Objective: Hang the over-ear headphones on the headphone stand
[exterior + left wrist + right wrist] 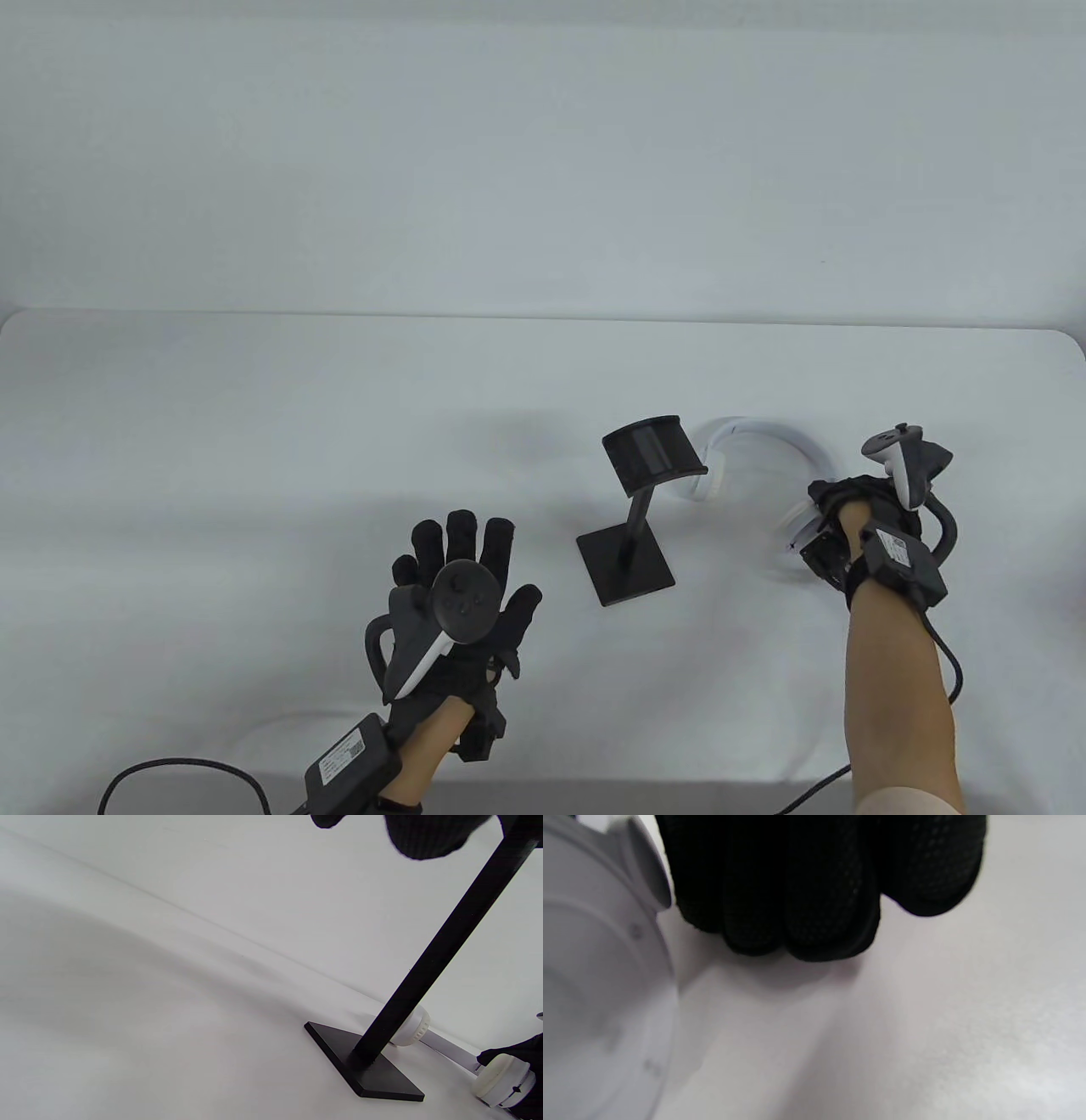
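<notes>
I see the white headphones (764,441) lying on the counter (254,441), just right of the black stand (640,501). My right hand (848,518) grips one earcup, fingers (797,899) curled. My left hand (462,594) is spread, holding nothing.

White table (254,441): matte surface, rounded far corners, far edge runs straight across table view. Faint soft shadow patches on surface near centre. Pale grey-white wall (543,153) behind table, plain, meets far edge. Black cable (182,777) at near-left edge, looped in arc over table rim. Second black cable (950,671) at near-right side, curving down toward bottom edge. Left wrist view: table surface (148,1027) shows broad soft shadow bands; wall seam runs diagonally.
</notes>
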